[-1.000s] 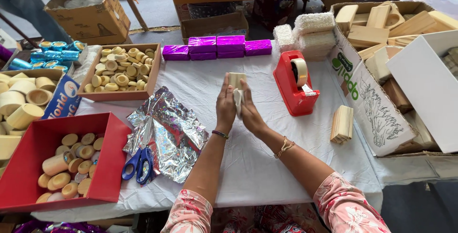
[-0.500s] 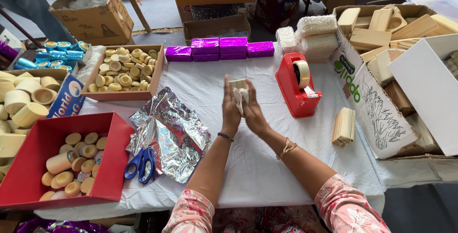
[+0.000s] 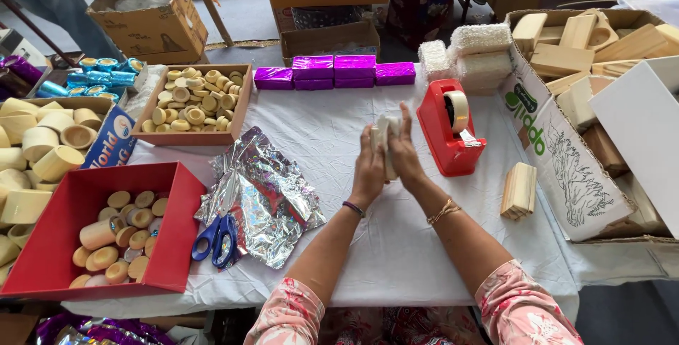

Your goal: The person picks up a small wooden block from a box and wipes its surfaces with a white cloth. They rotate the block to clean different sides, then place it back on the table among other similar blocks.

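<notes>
Both hands now press together around a small pale block [image 3: 386, 136], just left of the red tape dispenser [image 3: 450, 127]. The left hand [image 3: 368, 168] cups the block from the side, fingers closed against it, and the right hand [image 3: 407, 153] lies flat over it with the fingers stretched upward. Compared with one second ago, the hands sit slightly lower and closer to the body, and the block is more hidden between the palms; before, its top stood clearly above the fingertips. I judge that the hands are smoothing a wrapping around the block, but I cannot tell what the wrapping is.

Further left of the dispenser lie crumpled foil sheets [image 3: 262, 193] and blue scissors [image 3: 216, 239]. A small wooden block [image 3: 520, 189] lies to the right of the dispenser, untouched. Purple wrapped packets [image 3: 332, 71] stand behind it in a row.
</notes>
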